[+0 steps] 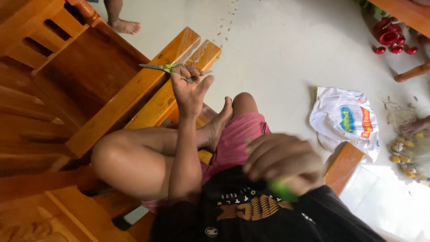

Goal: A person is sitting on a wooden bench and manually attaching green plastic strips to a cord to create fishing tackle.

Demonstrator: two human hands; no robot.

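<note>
My left hand reaches out to a wooden armrest of the chair I sit on. Its fingers are closed on the handle end of a pair of scissors with green handles, whose blades point left along the rail. My right hand, blurred, is close to my chest over my black shirt, curled around a small bright green object that I cannot make out. My bare legs are folded across the seat, in pink shorts.
A white printed plastic bag lies on the pale floor to the right. Red round items sit at the top right. A clear bag of yellow pieces lies at the right edge. Another person's bare foot stands at the top.
</note>
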